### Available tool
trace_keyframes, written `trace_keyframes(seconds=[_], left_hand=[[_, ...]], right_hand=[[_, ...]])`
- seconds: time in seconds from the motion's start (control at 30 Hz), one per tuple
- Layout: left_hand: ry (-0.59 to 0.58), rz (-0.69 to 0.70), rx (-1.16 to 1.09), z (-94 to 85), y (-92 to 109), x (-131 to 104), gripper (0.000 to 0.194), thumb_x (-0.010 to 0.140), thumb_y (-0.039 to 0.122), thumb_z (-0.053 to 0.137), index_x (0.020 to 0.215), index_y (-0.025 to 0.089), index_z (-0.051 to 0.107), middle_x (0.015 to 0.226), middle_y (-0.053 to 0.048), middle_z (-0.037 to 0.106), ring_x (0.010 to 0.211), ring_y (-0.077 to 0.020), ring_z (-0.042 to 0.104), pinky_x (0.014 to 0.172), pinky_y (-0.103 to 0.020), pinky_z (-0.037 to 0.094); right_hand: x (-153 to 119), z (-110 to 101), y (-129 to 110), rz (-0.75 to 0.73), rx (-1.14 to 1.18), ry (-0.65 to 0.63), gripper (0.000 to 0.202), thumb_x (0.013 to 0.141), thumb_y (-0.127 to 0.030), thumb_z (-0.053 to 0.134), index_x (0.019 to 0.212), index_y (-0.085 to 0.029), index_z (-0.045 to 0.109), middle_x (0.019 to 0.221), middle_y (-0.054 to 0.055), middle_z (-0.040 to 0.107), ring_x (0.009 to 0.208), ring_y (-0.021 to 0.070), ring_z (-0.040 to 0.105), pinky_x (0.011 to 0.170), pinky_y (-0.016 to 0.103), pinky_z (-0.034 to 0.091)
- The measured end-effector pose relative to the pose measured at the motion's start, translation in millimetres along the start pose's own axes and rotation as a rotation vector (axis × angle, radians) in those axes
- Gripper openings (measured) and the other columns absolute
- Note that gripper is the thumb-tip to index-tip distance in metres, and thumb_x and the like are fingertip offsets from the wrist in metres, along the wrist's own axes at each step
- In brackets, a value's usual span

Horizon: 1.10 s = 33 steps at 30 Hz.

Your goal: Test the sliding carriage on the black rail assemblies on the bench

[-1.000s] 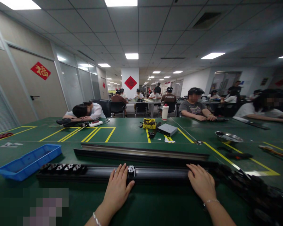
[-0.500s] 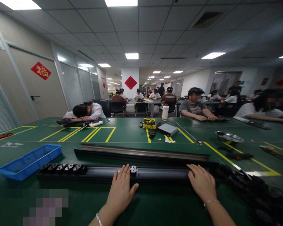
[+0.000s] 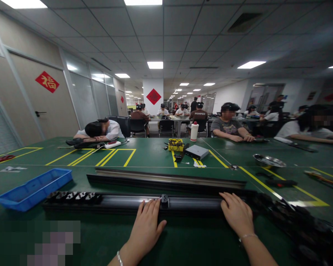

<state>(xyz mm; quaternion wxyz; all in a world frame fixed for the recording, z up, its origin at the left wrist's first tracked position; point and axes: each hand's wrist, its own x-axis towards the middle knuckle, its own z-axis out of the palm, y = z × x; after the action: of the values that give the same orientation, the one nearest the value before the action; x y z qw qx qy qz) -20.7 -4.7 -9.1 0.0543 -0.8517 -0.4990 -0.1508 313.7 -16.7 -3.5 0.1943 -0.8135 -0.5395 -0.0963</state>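
A long black channel rail (image 3: 122, 201) lies across the green table in front of me. My left hand (image 3: 148, 221) rests over its middle, fingers stretched out, with the fingertips beside a small dark block (image 3: 164, 200) that sits in the channel. My right hand (image 3: 236, 214) lies farther right on the same rail, its fingers extended over the edge. Several black blocks with shiny metal tops (image 3: 80, 195) sit in a row at the rail's left end. Behind it lies a second long strip (image 3: 166, 179), parallel to the rail.
A blue plastic tray (image 3: 33, 190) stands at the left. Many black parts (image 3: 308, 229) are heaped at the right. Farther back are a metal bowl (image 3: 269, 161), a grey box (image 3: 197, 152), a yellow item with cables (image 3: 176, 145) and a white bottle (image 3: 194, 132). Other people sit around.
My left hand has shifted a little to the right along the rail. The small block has moved right with it. My right hand stays in place.
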Motion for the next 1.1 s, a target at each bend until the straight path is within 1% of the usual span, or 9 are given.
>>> trace_keyframes(seconds=[0.17,0.3,0.37,0.5,0.67,0.93,1.03,1.1], left_hand=[[0.036,0.006,-0.005,2.1,-0.5,-0.9,0.057,0.086,0.04,0.045,0.136,0.016,0.036,0.13,-0.01,0.053,0.122,-0.0253,0.044,0.107,-0.048,0.027],[0.033,-0.021,-0.015,-0.1,3.2,-0.7,0.055,0.085,0.035,0.047,0.135,0.016,0.038,0.13,-0.01,0.053,0.121,-0.025,0.044,0.107,-0.048,0.025],[0.022,-0.027,-0.026,-2.7,6.5,-0.3,0.056,0.084,0.035,0.048,0.135,0.018,0.037,0.129,-0.009,0.053,0.121,-0.0254,0.043,0.107,-0.049,0.024],[0.01,-0.014,-0.054,-7.0,11.9,0.2,0.057,0.081,0.033,0.052,0.136,0.026,0.036,0.129,-0.005,0.052,0.121,-0.0255,0.042,0.107,-0.051,0.022],[0.033,-0.013,-0.113,-4.7,10.9,-0.5,0.054,0.083,0.037,0.05,0.135,0.031,0.036,0.125,-0.002,0.053,0.118,-0.0227,0.043,0.108,-0.048,0.02],[0.056,-0.025,-0.123,-0.7,8.2,1.2,0.053,0.082,0.033,0.051,0.133,0.033,0.038,0.121,-0.001,0.054,0.115,-0.0209,0.045,0.108,-0.046,0.018],[0.066,-0.051,-0.116,-0.2,15.5,4.0,0.053,0.081,0.032,0.05,0.133,0.031,0.039,0.118,-0.002,0.056,0.112,-0.0213,0.046,0.108,-0.047,0.019],[0.069,-0.032,-0.126,1.0,23.3,6.1,0.055,0.08,0.031,0.05,0.134,0.029,0.038,0.12,-0.003,0.055,0.113,-0.0223,0.045,0.108,-0.047,0.019]], right_hand=[[0.5,2.2,1.7,-0.013,-0.002,0.02,0.045,0.082,-0.032,0.03,0.112,-0.028,0.063,0.124,-0.001,0.058,0.122,0.0202,0.042,0.099,0.042,0.031],[0.3,4.7,2.0,-0.019,-0.015,0.047,0.045,0.081,-0.029,0.03,0.111,-0.027,0.063,0.123,0.0,0.059,0.121,0.0202,0.044,0.098,0.041,0.031],[0.1,5.1,1.5,-0.022,-0.017,0.052,0.045,0.081,-0.03,0.03,0.111,-0.027,0.063,0.123,0.0,0.059,0.12,0.0204,0.044,0.098,0.041,0.031],[0.2,3.7,0.1,-0.011,-0.012,0.044,0.045,0.081,-0.031,0.03,0.11,-0.028,0.064,0.123,0.0,0.059,0.121,0.0208,0.044,0.098,0.042,0.031],[0.6,2.8,0.4,-0.006,-0.005,0.029,0.045,0.081,-0.031,0.03,0.111,-0.029,0.063,0.124,-0.001,0.058,0.121,0.0205,0.043,0.098,0.042,0.03],[0.3,0.9,0.0,0.004,0.005,0.004,0.046,0.082,-0.033,0.028,0.113,-0.029,0.062,0.126,-0.001,0.057,0.122,0.0208,0.042,0.099,0.043,0.029],[-0.1,2.3,-0.9,0.011,0.011,0.018,0.045,0.082,-0.032,0.029,0.111,-0.029,0.063,0.125,0.0,0.057,0.122,0.0215,0.042,0.099,0.044,0.029],[0.1,3.8,-1.0,0.017,0.015,0.026,0.045,0.081,-0.032,0.029,0.11,-0.029,0.064,0.125,0.0,0.058,0.122,0.0219,0.042,0.098,0.044,0.029]])
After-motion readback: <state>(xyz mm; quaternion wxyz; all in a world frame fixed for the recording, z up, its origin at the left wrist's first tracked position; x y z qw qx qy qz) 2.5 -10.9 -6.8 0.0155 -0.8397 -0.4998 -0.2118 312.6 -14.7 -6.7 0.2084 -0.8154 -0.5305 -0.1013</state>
